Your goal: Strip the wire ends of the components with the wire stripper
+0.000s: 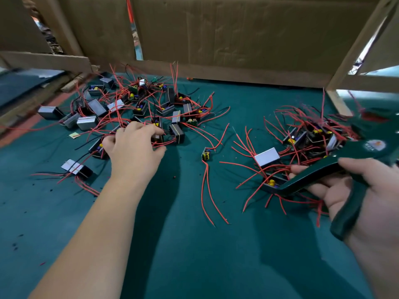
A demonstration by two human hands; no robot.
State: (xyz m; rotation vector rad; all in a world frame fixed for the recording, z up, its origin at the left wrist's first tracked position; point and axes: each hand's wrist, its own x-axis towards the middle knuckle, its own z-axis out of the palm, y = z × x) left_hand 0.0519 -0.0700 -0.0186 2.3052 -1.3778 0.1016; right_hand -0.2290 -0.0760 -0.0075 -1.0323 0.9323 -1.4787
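Head view, looking down on a green mat [194, 244] backed by a cardboard wall [237, 39].

- 2 heaps of small components with red leads: left heap [138, 104] toward the far left, right heap [306, 134] by the right edge. 1 lone board [206, 154] lies between them, its 2 leads trailing toward the person.
- Left hand [133, 147]: reached out palm down over the near edge of the left heap. Its fingers are curled over a black component [158, 138], with the thumb on the near side of it. Cannot tell whether the pinch has closed, as the hand is blurred and covers most of the part.
- Right hand [367, 201]: wrapped round both handles of the wire stripper [319, 171], with the handles spread. The tool points away and to the right, its head over the right heap.
- Key relation: the black component is right at the left fingers but well apart from the stripper head, with the lone board and open mat between them. The left hand is far nearer. My judgement is that the part must travel right, with 1 lead end turned toward the jaws.
- Hard to read: the stripper head is blurred and cut by the frame edge, so the jaws cannot be read. The component's long axis and its lead ends are hidden under the fingers. Which leads are already bare is too fine to tell.
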